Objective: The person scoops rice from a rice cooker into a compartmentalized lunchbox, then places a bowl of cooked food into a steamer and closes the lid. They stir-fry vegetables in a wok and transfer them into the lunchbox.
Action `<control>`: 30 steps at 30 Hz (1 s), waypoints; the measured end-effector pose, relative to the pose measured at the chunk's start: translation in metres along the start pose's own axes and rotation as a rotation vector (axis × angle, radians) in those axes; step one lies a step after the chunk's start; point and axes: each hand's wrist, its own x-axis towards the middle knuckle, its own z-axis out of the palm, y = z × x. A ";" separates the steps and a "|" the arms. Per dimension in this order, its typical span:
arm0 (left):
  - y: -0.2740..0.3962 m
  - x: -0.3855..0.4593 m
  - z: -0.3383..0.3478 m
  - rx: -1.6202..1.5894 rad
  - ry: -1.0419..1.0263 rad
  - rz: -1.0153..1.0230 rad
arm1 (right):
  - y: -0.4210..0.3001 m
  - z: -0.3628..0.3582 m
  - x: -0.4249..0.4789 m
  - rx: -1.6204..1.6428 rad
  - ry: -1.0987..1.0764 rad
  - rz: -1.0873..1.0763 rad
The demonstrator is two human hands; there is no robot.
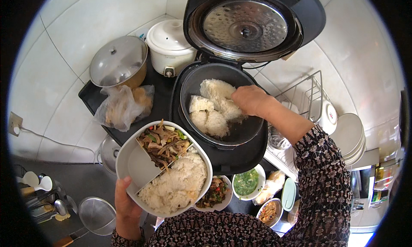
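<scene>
My left hand (pixel 125 198) grips the lower left side of a white divided lunch box (pixel 133 163), thumb over the rim. One section holds cooked rice (pixel 177 185), another sliced meat with green and red pieces (pixel 162 142); the third is bare. Beside the box, a rice cooker stands with its lid (pixel 248 24) raised. Its dark inner pot (pixel 248 131) contains clumps of white rice (pixel 209 118). Inside the pot's right side, my right hand (pixel 251 100) is curled against the rice. Its fingertips are hidden, and whether it holds a utensil does not show.
Behind the cooker stand a white slow cooker (pixel 170 53) and a lidded metal pot (pixel 119 61), near a plastic bag (pixel 120 107). Food bowls (pixel 248 182) lie close to my body. A wire dish rack (pixel 317 95) and stacked plates (pixel 349 137) are rightward; a strainer (pixel 96 214) lies left.
</scene>
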 end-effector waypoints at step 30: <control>-0.001 0.004 0.007 0.021 -0.026 -0.013 | -0.016 -0.012 0.026 0.040 0.082 0.086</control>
